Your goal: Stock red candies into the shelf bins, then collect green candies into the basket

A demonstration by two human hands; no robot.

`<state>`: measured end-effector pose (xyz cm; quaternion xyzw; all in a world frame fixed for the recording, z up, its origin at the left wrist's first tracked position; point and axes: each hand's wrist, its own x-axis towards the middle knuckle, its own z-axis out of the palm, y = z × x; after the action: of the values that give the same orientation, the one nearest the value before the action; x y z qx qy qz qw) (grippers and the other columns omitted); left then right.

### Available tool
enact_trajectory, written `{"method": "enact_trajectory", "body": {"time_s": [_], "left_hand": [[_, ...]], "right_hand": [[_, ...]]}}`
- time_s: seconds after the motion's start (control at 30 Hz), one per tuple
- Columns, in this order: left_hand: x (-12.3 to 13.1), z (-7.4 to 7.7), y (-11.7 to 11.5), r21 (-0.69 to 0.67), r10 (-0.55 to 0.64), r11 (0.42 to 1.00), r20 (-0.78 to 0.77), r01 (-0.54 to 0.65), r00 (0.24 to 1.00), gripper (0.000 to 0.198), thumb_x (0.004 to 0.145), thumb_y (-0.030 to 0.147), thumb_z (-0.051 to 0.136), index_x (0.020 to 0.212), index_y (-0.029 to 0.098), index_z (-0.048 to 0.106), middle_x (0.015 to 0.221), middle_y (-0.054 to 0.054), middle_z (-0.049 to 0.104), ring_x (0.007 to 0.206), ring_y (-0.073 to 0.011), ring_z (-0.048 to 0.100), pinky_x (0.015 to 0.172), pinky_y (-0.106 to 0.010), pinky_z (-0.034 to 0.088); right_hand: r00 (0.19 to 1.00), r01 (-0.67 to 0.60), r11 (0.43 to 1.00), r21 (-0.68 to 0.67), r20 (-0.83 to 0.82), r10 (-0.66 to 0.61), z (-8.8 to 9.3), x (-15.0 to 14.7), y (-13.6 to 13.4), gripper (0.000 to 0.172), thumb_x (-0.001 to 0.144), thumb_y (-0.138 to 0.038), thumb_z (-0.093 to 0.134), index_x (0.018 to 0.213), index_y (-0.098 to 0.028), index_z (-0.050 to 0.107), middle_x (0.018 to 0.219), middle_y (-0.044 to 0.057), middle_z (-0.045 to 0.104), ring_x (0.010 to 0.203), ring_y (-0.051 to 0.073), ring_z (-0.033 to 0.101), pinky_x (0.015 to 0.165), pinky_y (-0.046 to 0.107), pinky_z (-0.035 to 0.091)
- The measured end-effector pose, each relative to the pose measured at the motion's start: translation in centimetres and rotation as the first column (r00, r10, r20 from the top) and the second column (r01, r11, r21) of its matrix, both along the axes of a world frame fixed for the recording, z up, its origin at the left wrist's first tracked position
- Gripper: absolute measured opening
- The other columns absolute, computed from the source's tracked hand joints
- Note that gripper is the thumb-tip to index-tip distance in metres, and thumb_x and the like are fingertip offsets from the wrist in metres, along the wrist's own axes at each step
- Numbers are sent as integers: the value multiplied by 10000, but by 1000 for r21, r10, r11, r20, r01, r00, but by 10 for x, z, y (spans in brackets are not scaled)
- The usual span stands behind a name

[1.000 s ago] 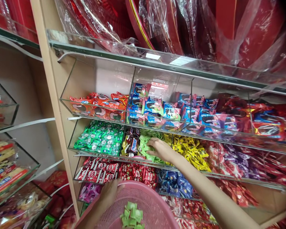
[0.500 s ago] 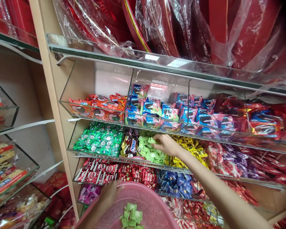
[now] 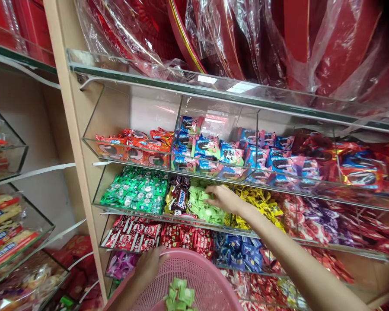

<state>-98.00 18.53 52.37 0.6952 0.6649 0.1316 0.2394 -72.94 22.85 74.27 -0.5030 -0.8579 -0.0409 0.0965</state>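
Note:
My left hand (image 3: pixel 149 264) grips the rim of a pink plastic basket (image 3: pixel 197 261) with a mesh wall, held below the shelves. A small heap of light green wrapped candies (image 3: pixel 180 296) lies inside it. Reaching into a clear shelf bin, my right hand (image 3: pixel 222 197) rests over a pile of the same light green candies (image 3: pixel 201 207), fingers bent down among them. Whether a candy is between those fingertips is hidden. Left of that pile lie dark Snickers bars (image 3: pixel 180 199); to its right is a bin of yellow wrapped candies (image 3: pixel 262 205).
Green wrapped candies (image 3: pixel 136 190) fill the bin at the left. Above runs a glass shelf (image 3: pixel 214 169) with orange and blue cookie packs (image 3: pixel 207 147). Red packets (image 3: pixel 132 233) and blue candies (image 3: pixel 240 250) sit one tier lower. A wooden upright (image 3: pixel 73 142) stands at left.
My right hand has sunk very slightly lower over the light green candies. My left hand and the basket have hardly moved.

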Motion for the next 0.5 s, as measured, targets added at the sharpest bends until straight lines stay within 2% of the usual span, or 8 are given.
{"method": "enact_trajectory", "body": {"time_s": [0.1, 0.27, 0.5], "left_hand": [[-1, -5, 1, 54, -102, 993, -42, 104, 994, 441, 861, 418, 359, 1165, 193, 586, 1055, -76, 669, 996, -245, 585, 792, -295, 393], [-1, -5, 1, 58, -100, 993, -63, 103, 993, 392, 862, 430, 360, 1058, 214, 623, 1001, -70, 675, 943, -238, 598, 748, -291, 395], [-1, -12, 3, 38, -75, 996, -70, 78, 995, 457, 859, 450, 361, 1177, 198, 572, 1064, -91, 654, 996, -265, 576, 801, -328, 394]], "right_hand": [[999, -2, 1000, -28, 41, 3, -8, 2, 4, 170, 772, -291, 598, 897, -176, 609, 937, 88, 624, 824, 196, 578, 677, 257, 380], [996, -9, 999, -37, 86, 12, -13, -3, 6, 201, 759, -304, 629, 906, -175, 579, 934, 84, 597, 801, 187, 565, 650, 254, 365], [996, -86, 996, -34, 15, 86, -4, -6, 9, 158, 774, -301, 595, 862, -171, 575, 836, 56, 605, 731, 166, 541, 630, 250, 358]]}}
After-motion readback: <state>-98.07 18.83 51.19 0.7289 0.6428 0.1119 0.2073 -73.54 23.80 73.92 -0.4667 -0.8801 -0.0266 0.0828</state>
